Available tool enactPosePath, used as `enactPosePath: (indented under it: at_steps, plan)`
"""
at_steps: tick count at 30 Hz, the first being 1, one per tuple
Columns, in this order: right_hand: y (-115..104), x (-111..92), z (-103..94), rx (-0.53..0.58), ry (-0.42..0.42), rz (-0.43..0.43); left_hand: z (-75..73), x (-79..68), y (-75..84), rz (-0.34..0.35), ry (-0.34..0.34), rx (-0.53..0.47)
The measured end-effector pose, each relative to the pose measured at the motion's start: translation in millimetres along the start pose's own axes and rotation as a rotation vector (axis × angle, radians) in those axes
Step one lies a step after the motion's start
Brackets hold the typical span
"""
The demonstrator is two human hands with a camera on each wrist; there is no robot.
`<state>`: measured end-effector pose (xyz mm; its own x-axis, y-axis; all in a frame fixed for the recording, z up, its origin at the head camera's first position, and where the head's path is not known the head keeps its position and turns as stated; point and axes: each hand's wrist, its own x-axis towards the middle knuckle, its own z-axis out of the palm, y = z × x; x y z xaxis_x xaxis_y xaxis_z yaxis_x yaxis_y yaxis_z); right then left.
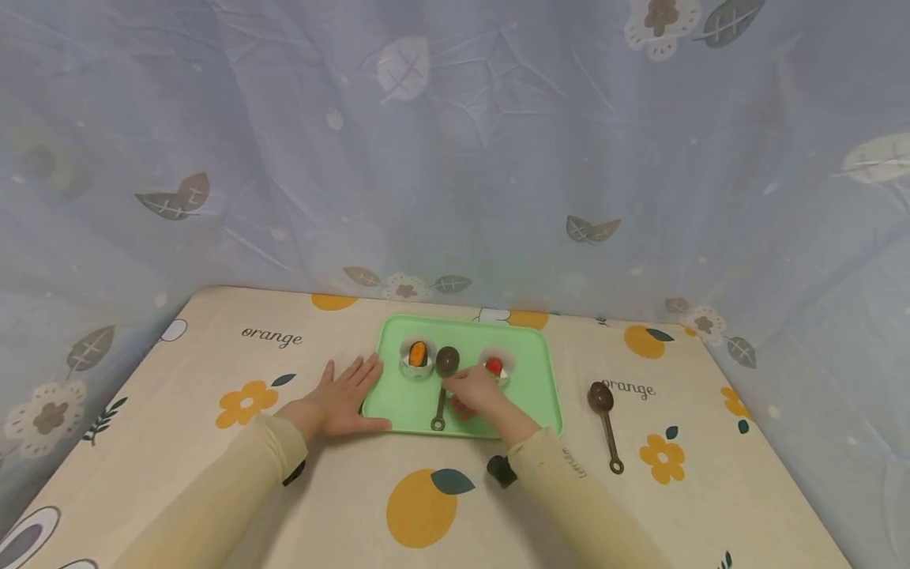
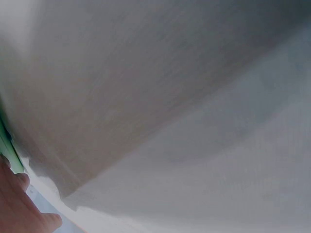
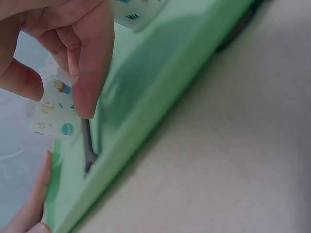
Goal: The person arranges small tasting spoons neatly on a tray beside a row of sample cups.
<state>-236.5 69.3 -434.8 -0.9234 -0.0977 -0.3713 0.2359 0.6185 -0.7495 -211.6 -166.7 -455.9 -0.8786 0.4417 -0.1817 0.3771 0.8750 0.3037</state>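
A brown round-bowled spoon (image 1: 448,361) lies on the green tray (image 1: 529,399), its ring-ended handle towards the front edge. My right hand (image 1: 482,390) is over the spoon's handle, fingertips beside or on it; in the right wrist view, thumb and fingers stand apart. My left hand (image 1: 344,403) rests with fingers spread at the tray's left side, thumb along its front edge. Left of the spoon stands a small patterned cup (image 1: 415,371) holding a dark piece with an orange top (image 1: 418,354). Behind my right hand, another cup (image 1: 505,359) holds a red item (image 1: 494,366).
A second brown spoon (image 1: 601,397) lies on the tablecloth (image 1: 569,506) to the tray's right. Behind the table hangs a pale blue-grey curtain (image 1: 483,182). Black devices (image 1: 502,471) sit at my wrists. Sleeve and cloth fill most of the left wrist view.
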Motion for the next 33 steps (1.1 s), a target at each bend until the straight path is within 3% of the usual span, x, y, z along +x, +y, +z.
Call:
enactPosePath:
  at_steps: [9,17,25,33]
  plan:
    - [-13,-13,-22.4,0.043,-0.069,-0.041,-1.2,-0.1,-0.2,-0.009,-0.016,0.009]
    - [-16,-26,-51.7,0.046,-0.052,-0.083,-0.6,0.1,-0.7,-0.016,-0.023,0.008]
    - [-10,-33,-83.1,0.06,-0.027,-0.072,1.8,3.1,-1.6,-0.007,-0.011,0.016]
    - [11,-39,-120.1,0.042,0.003,-0.054,0.1,0.9,1.2,0.012,0.007,0.024]
